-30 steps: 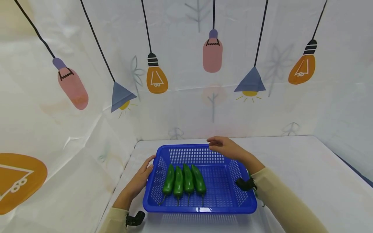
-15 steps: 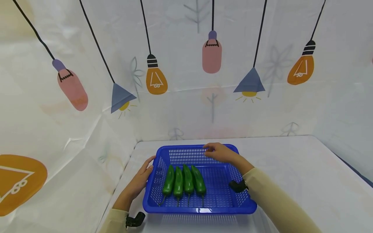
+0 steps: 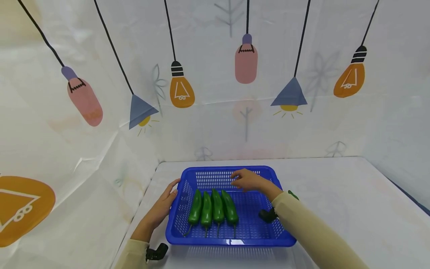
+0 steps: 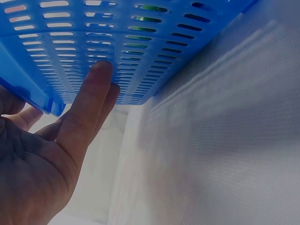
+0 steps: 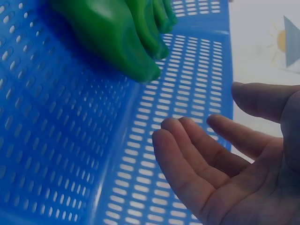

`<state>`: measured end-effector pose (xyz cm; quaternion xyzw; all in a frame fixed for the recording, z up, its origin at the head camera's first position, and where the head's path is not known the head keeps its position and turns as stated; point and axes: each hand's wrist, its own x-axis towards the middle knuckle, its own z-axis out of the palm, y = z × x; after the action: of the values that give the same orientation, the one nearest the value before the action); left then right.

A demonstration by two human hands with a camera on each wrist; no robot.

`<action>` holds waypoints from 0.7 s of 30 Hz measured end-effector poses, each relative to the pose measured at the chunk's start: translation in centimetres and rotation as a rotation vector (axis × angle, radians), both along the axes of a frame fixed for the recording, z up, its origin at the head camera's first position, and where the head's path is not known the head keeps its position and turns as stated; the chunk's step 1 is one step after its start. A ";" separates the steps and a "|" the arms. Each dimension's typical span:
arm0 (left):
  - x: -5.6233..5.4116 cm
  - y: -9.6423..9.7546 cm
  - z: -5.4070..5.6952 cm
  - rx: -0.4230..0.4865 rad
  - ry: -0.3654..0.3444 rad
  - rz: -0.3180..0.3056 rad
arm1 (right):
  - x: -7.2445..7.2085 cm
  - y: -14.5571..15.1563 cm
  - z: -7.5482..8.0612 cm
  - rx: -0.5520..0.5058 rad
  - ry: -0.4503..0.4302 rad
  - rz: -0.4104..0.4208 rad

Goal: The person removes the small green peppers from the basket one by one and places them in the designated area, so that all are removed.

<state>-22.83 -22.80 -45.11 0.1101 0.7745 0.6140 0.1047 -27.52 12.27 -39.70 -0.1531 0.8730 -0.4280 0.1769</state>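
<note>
Several green chili peppers (image 3: pixel 217 207) lie side by side in the left half of a blue plastic basket (image 3: pixel 231 242), stems toward me. My left hand (image 3: pixel 162 205) rests against the basket's left side; in the left wrist view its extended fingers (image 4: pixel 84 110) touch the perforated outer wall under the rim. Over the far part of the basket, to the right of the pepper tips, hangs my right hand (image 3: pixel 250 181), its fingers loosely bent and holding nothing. The right wrist view has that hand's fingers (image 5: pixel 183 164) in front of the basket's far wall, apart from the peppers.
A green tip (image 3: pixel 293 194) shows past my right sleeve (image 3: pixel 312 231), just outside the basket's right side; the rest is hidden. The white table (image 3: pixel 349 201) extends to the right. A wall sheet (image 3: pixel 215 127) printed with lamps stands behind and at the left.
My right hand has moved left and toward me, from above the far rim to inside the basket's outline, fingers staying loose. The left hand, the basket and the peppers stay in place.
</note>
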 end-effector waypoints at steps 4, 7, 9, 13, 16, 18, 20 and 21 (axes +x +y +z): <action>0.0 0.0 0.0 0.004 -0.006 -0.008 | -0.1 -0.6 -0.5 0.026 -0.016 -0.012; -0.1 -0.1 -0.1 0.003 -0.005 -0.021 | -0.1 -1.0 -0.8 0.047 -0.016 -0.017; -0.2 -0.1 -0.1 0.000 -0.003 -0.027 | -0.2 -1.2 -1.2 0.071 -0.010 -0.010; -0.2 -0.1 -0.1 -0.004 -0.001 -0.027 | -0.4 -1.4 -1.9 0.125 -0.003 0.003; -0.3 -0.1 -0.1 0.000 -0.005 -0.023 | -0.4 -1.7 -2.2 0.150 -0.011 0.005; -0.3 -0.1 -0.1 0.002 -0.006 -0.022 | -0.5 -1.8 -2.3 0.159 -0.022 0.004; -0.3 -0.2 -0.1 0.001 -0.007 -0.026 | -0.5 -2.0 -2.6 0.173 -0.029 0.005; -0.4 -0.2 -0.1 0.000 -0.007 -0.030 | -0.6 -2.0 -2.7 0.179 -0.034 0.004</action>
<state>-23.19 -22.99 -45.21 0.1194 0.7723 0.6129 0.1166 -28.12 10.23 -42.40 -0.1312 0.9042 -0.3505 0.2059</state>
